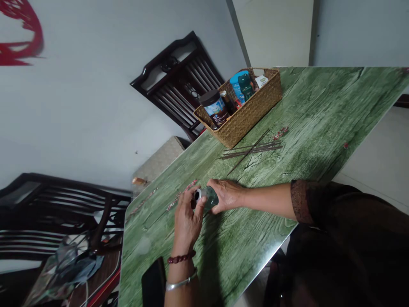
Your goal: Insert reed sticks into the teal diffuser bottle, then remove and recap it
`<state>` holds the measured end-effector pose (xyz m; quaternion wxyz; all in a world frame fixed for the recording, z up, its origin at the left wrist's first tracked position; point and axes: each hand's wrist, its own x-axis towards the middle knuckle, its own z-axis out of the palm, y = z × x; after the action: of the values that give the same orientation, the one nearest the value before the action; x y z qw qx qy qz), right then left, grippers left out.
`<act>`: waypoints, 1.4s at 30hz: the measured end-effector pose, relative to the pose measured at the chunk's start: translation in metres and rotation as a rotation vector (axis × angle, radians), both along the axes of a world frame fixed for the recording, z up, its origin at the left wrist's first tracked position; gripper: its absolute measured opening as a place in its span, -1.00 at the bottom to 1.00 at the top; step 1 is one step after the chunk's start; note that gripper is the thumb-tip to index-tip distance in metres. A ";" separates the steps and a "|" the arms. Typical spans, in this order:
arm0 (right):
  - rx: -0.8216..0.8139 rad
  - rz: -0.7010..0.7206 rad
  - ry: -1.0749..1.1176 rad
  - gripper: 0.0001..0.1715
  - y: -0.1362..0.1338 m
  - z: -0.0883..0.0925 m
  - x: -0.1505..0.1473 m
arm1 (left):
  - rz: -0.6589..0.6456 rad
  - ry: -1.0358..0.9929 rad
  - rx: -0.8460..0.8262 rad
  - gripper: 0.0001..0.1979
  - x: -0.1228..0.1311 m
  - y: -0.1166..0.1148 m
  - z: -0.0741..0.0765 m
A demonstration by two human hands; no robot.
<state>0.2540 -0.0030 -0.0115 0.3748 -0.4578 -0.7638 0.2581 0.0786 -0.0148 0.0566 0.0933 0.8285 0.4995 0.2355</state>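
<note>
A small clear bottle (211, 198) with a pale collar round its dark opening is held tilted over the green table, its mouth toward the left. My right hand (229, 195) grips the bottle's body from the right, fingers and thumb wrapped round it. At the neck, my left hand (188, 211) closes its thumb and fingers about the collar. Something dark shows between those fingers, too small to make out. Beyond the hands, several thin dark brown sticks (252, 150) lie crossed on the tabletop.
A woven basket (252, 121) with a dark-lidded jar (214, 108), a blue pack and a green bottle stands at the table's far side. A black phone-like slab (153, 283) lies near my left forearm. Dark wooden chairs (182, 81) line the wall beside the green table (319, 111).
</note>
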 end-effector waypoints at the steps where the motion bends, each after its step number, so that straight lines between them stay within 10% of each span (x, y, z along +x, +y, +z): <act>1: 0.004 -0.001 -0.004 -0.22 0.000 -0.001 0.000 | -0.012 0.016 -0.005 -0.59 0.000 -0.001 0.001; 11: 0.029 0.006 0.001 -0.15 0.003 -0.006 -0.004 | -0.207 0.036 -0.121 -0.58 -0.003 0.001 0.013; 21: -0.030 0.038 -0.055 -0.17 0.000 0.001 -0.001 | -0.014 0.052 -0.043 -0.62 -0.001 0.001 0.011; 31: -0.008 0.039 -0.019 -0.16 0.002 -0.003 -0.002 | -0.155 0.017 -0.117 -0.61 -0.006 0.001 0.012; 37: -0.027 0.066 -0.009 -0.16 0.001 -0.003 0.001 | -0.120 0.083 -0.061 -0.26 -0.004 -0.004 0.012; 42: -0.016 0.039 -0.010 -0.15 0.003 -0.006 -0.002 | -0.106 0.225 0.017 -0.58 0.002 -0.005 0.017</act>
<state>0.2520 0.0001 -0.0178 0.3624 -0.4472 -0.7722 0.2692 0.0805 -0.0195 0.0734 0.0418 0.8756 0.4603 0.1400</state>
